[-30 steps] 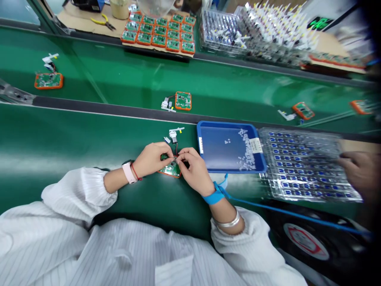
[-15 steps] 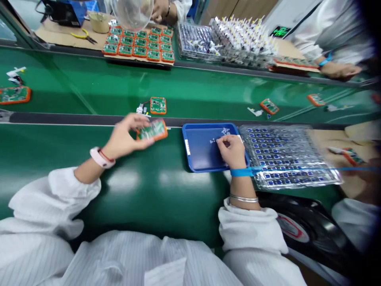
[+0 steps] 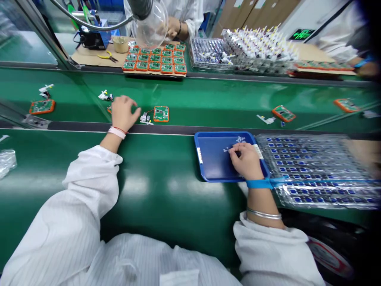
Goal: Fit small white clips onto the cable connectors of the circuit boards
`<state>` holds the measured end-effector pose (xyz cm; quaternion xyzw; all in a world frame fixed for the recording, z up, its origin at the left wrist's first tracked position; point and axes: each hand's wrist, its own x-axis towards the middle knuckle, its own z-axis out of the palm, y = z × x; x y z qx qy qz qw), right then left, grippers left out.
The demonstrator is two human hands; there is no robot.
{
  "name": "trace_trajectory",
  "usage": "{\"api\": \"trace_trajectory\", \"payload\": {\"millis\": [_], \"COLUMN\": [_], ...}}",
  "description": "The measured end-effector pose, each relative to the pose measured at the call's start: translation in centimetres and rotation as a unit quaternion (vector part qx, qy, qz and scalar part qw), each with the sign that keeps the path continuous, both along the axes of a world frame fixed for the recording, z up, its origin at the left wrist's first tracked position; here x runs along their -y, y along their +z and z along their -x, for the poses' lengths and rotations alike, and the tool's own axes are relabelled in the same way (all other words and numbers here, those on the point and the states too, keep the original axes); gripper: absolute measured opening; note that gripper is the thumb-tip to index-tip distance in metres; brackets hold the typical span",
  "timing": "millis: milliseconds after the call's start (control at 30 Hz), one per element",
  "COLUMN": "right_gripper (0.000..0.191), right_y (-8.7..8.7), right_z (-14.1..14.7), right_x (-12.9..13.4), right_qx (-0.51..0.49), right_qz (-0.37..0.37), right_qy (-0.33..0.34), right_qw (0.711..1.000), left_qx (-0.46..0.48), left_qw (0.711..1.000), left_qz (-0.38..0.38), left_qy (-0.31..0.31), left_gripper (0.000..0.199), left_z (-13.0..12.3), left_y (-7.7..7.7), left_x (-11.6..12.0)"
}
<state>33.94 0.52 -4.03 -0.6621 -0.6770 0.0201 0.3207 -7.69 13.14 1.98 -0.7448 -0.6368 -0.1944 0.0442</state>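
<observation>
Clock directions are taken from the wearer's place, with twelve straight ahead. Nearest, at about three o'clock, a black object with a red-and-white label is partly covered by the right sleeve. Across the green counter, at one o'clock, lies a blue tray with small white pieces in it. The right hand is held low over this tray, its thumb and forefinger drawn together at the pieces; whether one is gripped between them cannot be told. Its wrist is circled by a blue strap, and a silver bangle is worn below. At two o'clock, just beside the tray, clear plastic trays are filled with rows of blue-marked parts. At ten o'clock crumpled clear plastic is seen. Beyond the dark rail, toward eleven o'clock, the left hand is raised over the green strip, thumb and forefinger apart. An orange-edged circuit board is mostly hidden behind it; contact cannot be told. Just right of that hand, near twelve o'clock, another wired board is laid flat beside its white connector part. Farther off, boards in rows are set out at twelve o'clock, yellow-handled pliers are placed at eleven, and white-stemmed parts are heaped at one. Behind the rows, a co-worker's hand is partly visible.
</observation>
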Motion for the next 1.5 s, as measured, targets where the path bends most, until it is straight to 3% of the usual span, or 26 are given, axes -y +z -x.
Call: {"api": "trace_trajectory", "payload": {"millis": [100, 233, 367, 467, 600, 767, 867, 933, 1000, 1167, 1500], "right_gripper": [0.01, 0.01, 0.01, 0.011, 0.01, 0.01, 0.01, 0.01, 0.009, 0.009, 0.01], "right_y": [0.2, 0.4, 0.4, 0.8, 2.9, 5.8, 5.6, 4.8, 4.0, 3.3, 3.3], "right_z": [0.3, 0.7, 1.0, 1.2, 3.6, 11.5, 15.8, 17.3, 17.7, 17.3, 17.6], "right_x": [0.1, 0.2, 0.2, 0.4, 1.4, 4.8, 6.9, 7.6, 7.8, 6.9, 6.3], "right_qx": [-0.004, -0.01, -0.018, -0.028, -0.071, -0.156, -0.198, -0.215, -0.224, -0.223, -0.229], "right_qz": [0.003, 0.005, 0.006, -0.008, -0.03, 0.009, 0.082, 0.118, 0.126, 0.123, 0.151], "right_qy": [-0.005, -0.007, -0.004, 0.001, 0.031, 0.152, 0.222, 0.232, 0.219, 0.203, 0.204], "right_qw": [1.0, 1.0, 1.0, 1.0, 0.997, 0.976, 0.951, 0.941, 0.941, 0.945, 0.94], "left_qx": [-0.017, -0.026, -0.022, 0.008, 0.099, 0.103, 0.094, 0.101, 0.122, 0.224, 0.264], "left_qw": [0.998, 0.998, 0.995, 0.995, 0.982, 0.942, 0.907, 0.893, 0.889, 0.893, 0.89], "left_qz": [0.043, 0.063, 0.08, 0.091, 0.091, 0.134, 0.192, 0.21, 0.208, 0.166, 0.206], "left_qy": [-0.039, 0.011, 0.06, 0.037, -0.133, -0.291, -0.362, -0.385, -0.39, -0.352, -0.309], "left_gripper": [0.052, 0.061, 0.06, 0.06, 0.061, 0.053, 0.052, 0.053, 0.049, 0.018, 0.011], "left_z": [-5.3, -9.0, -8.3, -6.6, -4.8, -3.9, -3.7, -3.8, -4.2, -5.9, -6.8], "left_y": [-0.3, -0.9, -0.5, 0.2, 0.4, -0.4, -0.9, -1.1, -1.3, -1.3, -1.4], "left_x": [0.9, 0.6, -0.3, 0.1, 3.6, 10.9, 14.2, 15.5, 16.0, 15.5, 15.0]}}
